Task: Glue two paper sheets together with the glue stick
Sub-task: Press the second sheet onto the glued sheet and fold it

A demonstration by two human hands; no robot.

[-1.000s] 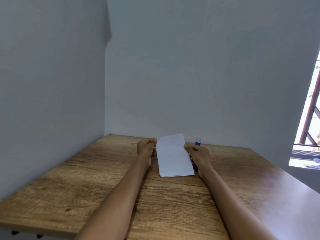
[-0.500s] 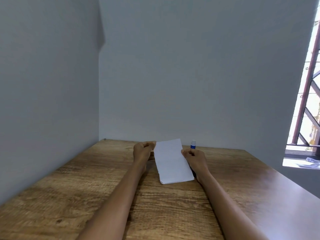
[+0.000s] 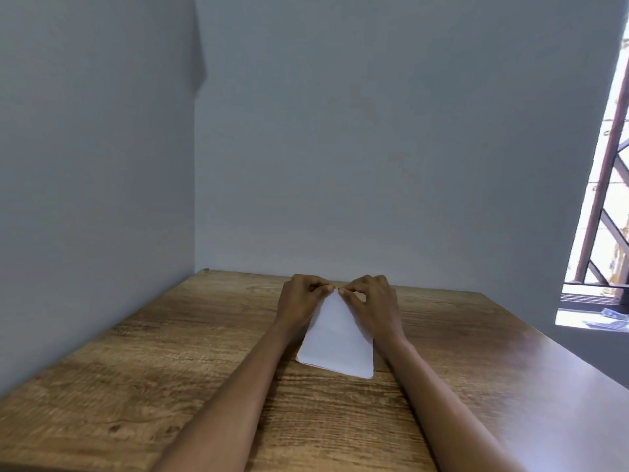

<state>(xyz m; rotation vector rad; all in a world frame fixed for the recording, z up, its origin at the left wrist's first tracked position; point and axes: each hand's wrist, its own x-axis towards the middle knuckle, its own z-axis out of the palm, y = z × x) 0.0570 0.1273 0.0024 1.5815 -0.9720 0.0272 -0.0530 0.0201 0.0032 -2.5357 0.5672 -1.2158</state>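
Observation:
White paper sheets [image 3: 335,338] lie stacked on the wooden table [image 3: 170,362], near the back wall. My left hand [image 3: 301,303] and my right hand [image 3: 372,306] meet at the far end of the paper, fingertips pinching its far edge. Both hands cover the paper's far corners, so the visible paper looks like a triangle widening toward me. The glue stick is hidden, probably behind my right hand.
Grey walls close the table on the left and at the back. A barred window [image 3: 609,206] and its sill [image 3: 592,318] stand at the right, beyond the table's right edge.
Both hands slid from the paper's side edges to its far end and came together. The blue-capped glue stick, seen earlier behind my right hand, is out of sight.

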